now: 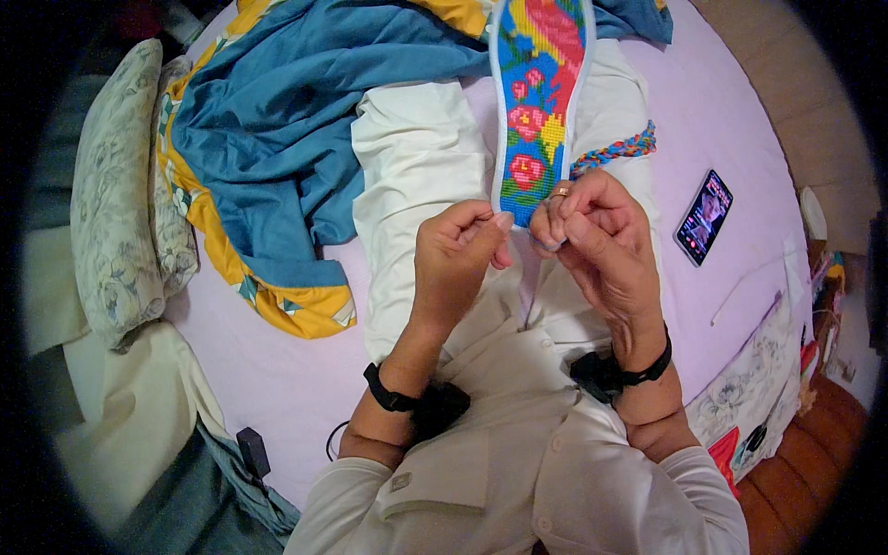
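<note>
Insole [529,120], flower-stitched on blue, reaches up between the white trouser legs [421,153] on my head feed; my left hand [455,264] closes its fingertips on the lower left corner, while my right hand [601,227] curls at the lower right edge, and I cannot tell from here whether it grips anything. Just beside the insole, a multicoloured braid [618,150] lies across the right leg, with a lit phone [705,217] farther right on the lilac sheet [708,111]. Left of the legs spreads a blue blanket [268,139] bordered in yellow
</note>
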`<move>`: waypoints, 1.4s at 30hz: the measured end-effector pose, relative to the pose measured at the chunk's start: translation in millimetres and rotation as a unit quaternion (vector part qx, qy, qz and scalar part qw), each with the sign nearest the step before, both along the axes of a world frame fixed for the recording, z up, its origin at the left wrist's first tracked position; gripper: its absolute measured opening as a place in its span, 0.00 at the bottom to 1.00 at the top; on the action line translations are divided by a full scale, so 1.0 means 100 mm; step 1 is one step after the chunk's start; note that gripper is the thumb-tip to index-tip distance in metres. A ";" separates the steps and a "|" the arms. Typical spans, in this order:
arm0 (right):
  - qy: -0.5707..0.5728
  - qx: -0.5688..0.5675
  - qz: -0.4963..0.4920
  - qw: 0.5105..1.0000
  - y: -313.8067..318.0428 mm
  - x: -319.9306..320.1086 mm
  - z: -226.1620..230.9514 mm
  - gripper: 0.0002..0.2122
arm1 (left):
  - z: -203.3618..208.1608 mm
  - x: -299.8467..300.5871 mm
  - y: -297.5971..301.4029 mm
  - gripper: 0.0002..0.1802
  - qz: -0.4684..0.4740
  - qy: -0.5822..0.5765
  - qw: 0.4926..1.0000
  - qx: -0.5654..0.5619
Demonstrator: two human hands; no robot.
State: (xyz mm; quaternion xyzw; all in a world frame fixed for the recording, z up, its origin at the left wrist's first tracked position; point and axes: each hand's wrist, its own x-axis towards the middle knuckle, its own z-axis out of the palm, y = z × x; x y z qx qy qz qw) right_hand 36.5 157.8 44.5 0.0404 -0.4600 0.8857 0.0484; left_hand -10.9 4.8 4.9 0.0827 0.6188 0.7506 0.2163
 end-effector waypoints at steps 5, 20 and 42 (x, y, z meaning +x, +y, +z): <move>0.018 0.341 -0.181 0.922 0.02 0.07 0.18 0.04 | -0.01 -0.01 -0.03 0.06 0.026 -0.002 1.000 -0.012; 0.134 0.615 -0.216 0.747 -0.06 -0.03 -0.03 0.15 | 0.06 0.00 -0.03 0.05 0.019 0.009 1.000 -0.011; 0.126 0.630 -0.211 0.737 -0.14 -0.04 0.00 0.13 | 0.05 0.03 -0.03 0.04 0.022 0.008 1.000 -0.003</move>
